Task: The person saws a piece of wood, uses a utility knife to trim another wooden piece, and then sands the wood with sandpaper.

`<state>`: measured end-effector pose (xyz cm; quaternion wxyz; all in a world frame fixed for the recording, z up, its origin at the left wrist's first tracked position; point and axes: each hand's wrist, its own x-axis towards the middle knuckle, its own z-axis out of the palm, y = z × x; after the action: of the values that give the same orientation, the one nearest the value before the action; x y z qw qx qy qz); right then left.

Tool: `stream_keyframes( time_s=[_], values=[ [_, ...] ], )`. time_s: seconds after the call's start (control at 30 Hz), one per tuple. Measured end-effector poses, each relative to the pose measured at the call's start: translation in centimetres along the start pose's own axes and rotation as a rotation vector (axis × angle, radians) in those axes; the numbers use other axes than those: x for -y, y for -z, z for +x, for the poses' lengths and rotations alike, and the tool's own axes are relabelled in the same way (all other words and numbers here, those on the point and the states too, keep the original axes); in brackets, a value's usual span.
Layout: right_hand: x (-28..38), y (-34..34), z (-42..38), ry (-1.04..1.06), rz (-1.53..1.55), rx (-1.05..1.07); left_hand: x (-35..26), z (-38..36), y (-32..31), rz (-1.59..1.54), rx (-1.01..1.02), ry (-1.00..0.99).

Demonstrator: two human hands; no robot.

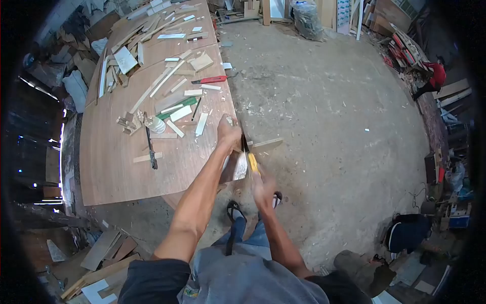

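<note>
My left hand (229,133) is closed at the right edge of the table, pressing down on a thin wooden strip (268,143) whose far end juts out past the edge. In my right hand (263,190), slightly blurred, is the yellow handle of a handsaw (253,163). Its dark narrow blade points up and away and lies against the strip, just right of my left hand. Part of the strip under my left hand is hidden. On the table near my left hand lie small pale wood pieces (201,124) and a thin dark stick (196,109).
The wooden table (111,167) holds a red-handled tool (210,79), a white bottle (155,125), a green bottle (177,107), a dark clamp-like tool (151,149) and several wood offcuts. Concrete floor (329,126) lies to the right, with a dark bag (409,233) beyond.
</note>
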<state>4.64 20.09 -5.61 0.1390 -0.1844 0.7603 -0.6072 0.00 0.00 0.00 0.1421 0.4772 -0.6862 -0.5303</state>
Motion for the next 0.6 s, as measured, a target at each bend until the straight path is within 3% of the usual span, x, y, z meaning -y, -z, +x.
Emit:
stream_keyframes(
  time_s=[0.07, 0.1, 0.2, 0.4, 0.5, 0.6],
  values=[
    [-0.4, 1.0, 0.4, -0.323, 0.034, -0.002, -0.4, -1.4, -1.3, -0.095, 0.033, 0.106],
    [1.8, -3.1, 2.3, -0.244, 0.124, -0.007, -2.0, 1.6, 2.3, -0.065, -0.020, 0.004],
    [5.1, 0.6, 0.0, -0.443, 0.249, -0.027, 0.0, 0.9, 0.4, -0.025, -0.062, -0.005],
    [6.6, 3.0, 0.7, -0.390, 0.214, 0.045, 0.8, 1.4, 0.7, -0.046, -0.051, 0.036],
    [7.7, 4.2, 0.1, -0.252, 0.330, 0.036, 1.0, 1.4, 1.3, -0.049, -0.036, 0.052],
    [4.7, 3.7, -0.1, -0.015, -0.031, 0.000, 0.8, 1.2, 1.1, -0.055, -0.022, 0.049]
  ],
)
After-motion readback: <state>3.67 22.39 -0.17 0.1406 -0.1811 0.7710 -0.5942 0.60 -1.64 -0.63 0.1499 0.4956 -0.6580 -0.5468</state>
